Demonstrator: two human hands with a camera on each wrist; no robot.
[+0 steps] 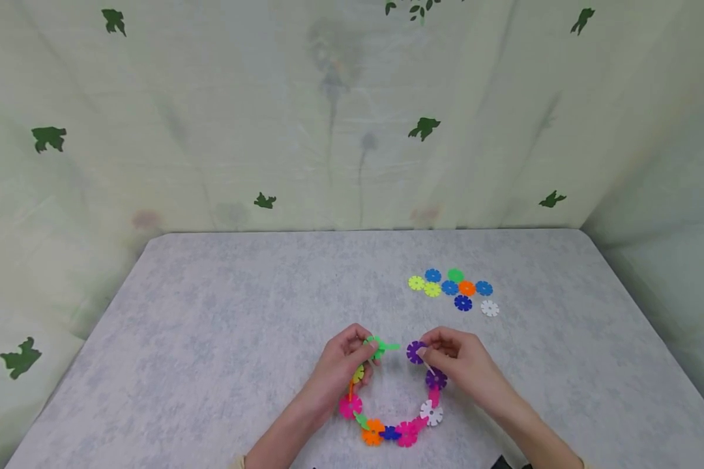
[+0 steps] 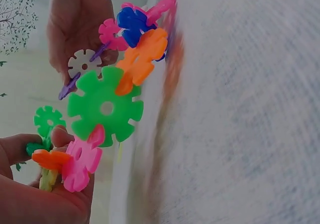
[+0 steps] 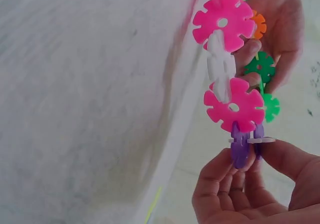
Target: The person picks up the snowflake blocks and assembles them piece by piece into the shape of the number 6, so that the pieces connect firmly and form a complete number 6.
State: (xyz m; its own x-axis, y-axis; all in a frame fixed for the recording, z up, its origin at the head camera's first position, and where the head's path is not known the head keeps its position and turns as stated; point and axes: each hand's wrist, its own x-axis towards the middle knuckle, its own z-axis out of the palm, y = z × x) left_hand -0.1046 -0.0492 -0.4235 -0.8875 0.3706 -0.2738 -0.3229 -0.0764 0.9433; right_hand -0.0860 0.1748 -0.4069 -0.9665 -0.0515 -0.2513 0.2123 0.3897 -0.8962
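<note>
A curved chain of notched, flower-shaped plastic discs [image 1: 407,434] hangs between both hands above the table, its two ends apart. Pink, orange, blue, white, green and yellow discs make up its middle. The left hand [image 1: 341,361] pinches the chain's left end near a green disc [image 1: 375,347]; another bright green disc [image 2: 49,119] juts out past its fingers. At the other end, the right hand [image 1: 466,358] holds a purple disc [image 1: 416,352] between thumb and fingers. A white disc [image 3: 265,140], seen edge-on, joins two purple discs there, partly hidden by the fingers.
Several loose discs [image 1: 450,288] in blue, yellow, green, orange and white lie flat on the grey table [image 1: 240,306], beyond the right hand. A pale curtain [image 1: 223,117] with green leaf-like shapes stands behind the table. Dark objects [image 1: 502,462] show at the bottom edge.
</note>
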